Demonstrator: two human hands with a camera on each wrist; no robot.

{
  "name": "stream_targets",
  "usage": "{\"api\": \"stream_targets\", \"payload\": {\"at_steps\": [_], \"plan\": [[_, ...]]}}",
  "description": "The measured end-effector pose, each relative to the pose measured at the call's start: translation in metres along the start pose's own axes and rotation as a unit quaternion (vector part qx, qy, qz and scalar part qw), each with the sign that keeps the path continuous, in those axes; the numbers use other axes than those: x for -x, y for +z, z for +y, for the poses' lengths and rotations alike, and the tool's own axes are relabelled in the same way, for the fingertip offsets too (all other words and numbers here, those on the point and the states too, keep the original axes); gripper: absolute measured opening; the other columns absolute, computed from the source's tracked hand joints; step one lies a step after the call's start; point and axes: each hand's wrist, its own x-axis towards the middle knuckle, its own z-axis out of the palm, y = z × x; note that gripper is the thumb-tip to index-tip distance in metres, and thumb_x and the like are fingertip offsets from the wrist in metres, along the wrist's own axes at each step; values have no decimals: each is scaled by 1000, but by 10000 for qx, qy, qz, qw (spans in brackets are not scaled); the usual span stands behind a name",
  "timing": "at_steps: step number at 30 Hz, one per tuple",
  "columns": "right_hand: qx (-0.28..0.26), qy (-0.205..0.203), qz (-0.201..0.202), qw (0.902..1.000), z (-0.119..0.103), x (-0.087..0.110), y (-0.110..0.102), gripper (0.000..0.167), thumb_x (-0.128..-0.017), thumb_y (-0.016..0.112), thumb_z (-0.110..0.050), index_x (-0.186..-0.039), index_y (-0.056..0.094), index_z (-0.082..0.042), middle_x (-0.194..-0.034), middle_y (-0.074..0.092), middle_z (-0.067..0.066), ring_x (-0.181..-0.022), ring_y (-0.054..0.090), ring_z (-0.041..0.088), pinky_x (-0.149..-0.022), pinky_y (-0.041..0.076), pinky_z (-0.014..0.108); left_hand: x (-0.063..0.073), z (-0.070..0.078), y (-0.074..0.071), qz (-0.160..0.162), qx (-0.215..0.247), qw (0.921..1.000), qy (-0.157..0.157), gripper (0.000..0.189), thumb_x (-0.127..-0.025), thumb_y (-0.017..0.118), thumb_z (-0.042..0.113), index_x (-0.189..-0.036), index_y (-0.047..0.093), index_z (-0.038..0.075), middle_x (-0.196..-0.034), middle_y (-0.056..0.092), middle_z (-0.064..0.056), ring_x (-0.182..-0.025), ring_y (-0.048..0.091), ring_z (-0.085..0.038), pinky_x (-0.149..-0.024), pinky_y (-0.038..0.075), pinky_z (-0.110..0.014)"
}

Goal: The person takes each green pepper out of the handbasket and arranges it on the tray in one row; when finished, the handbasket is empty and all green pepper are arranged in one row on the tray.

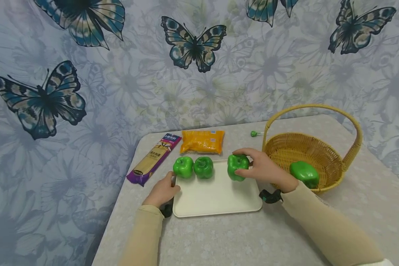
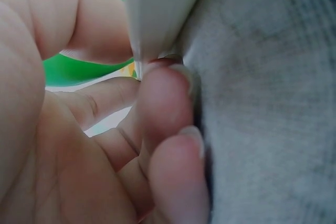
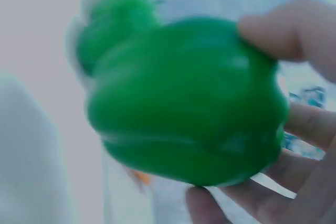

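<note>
My right hand (image 1: 264,169) grips a green bell pepper (image 1: 236,167) over the right part of a cream tray (image 1: 219,195). In the right wrist view the thumb and fingers lie round the sides of this pepper (image 3: 189,103). At the tray's left side, my left hand (image 1: 163,190) holds its edge. The left wrist view shows the fingertips (image 2: 165,98) under the tray rim (image 2: 157,9), with the thumb on the other side. Two more green bell peppers, one at the far left corner (image 1: 183,167) and one beside it (image 1: 203,167), sit on the tray.
A wicker basket (image 1: 337,181) with a tall handle stands at the right, holding a green bell pepper (image 1: 304,174). Behind the tray lies an orange packet (image 1: 203,142); a purple-edged noodle pack (image 1: 154,159) is at the left. A small green item (image 1: 254,133) lies near the wall.
</note>
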Motion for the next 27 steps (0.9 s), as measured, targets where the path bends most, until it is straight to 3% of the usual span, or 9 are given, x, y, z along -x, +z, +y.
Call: {"api": "stream_targets", "payload": {"at_steps": [3, 10, 27], "plan": [[183, -4, -115, 9998, 5, -21, 16, 60, -88, 82, -25, -142, 59, -12, -141, 60, 11, -113, 61, 27, -87, 54, 43, -1, 0, 2, -8, 54, 10000, 22, 62, -94, 62, 27, -149, 43, 8, -112, 69, -15, -91, 65, -26, -87, 53, -49], [365, 254, -485, 9978, 17, -52, 36, 64, -90, 81, -26, -146, 55, -10, -149, 55, 11, -137, 51, 34, -110, 44, 53, -2, 2, 3, -70, 172, 9998, 94, 62, -93, 63, 27, -149, 43, 8, -109, 68, -14, -88, 63, -24, -82, 53, -47], [288, 254, -414, 9984, 23, -66, 50, 65, -88, 81, -25, -146, 55, -10, -151, 54, 14, -141, 48, 37, -114, 38, 55, 1, 3, -2, -73, 129, 9999, 10, 59, -94, 63, 27, -147, 44, 8, -108, 67, -13, -86, 63, -24, -80, 52, -46]]}}
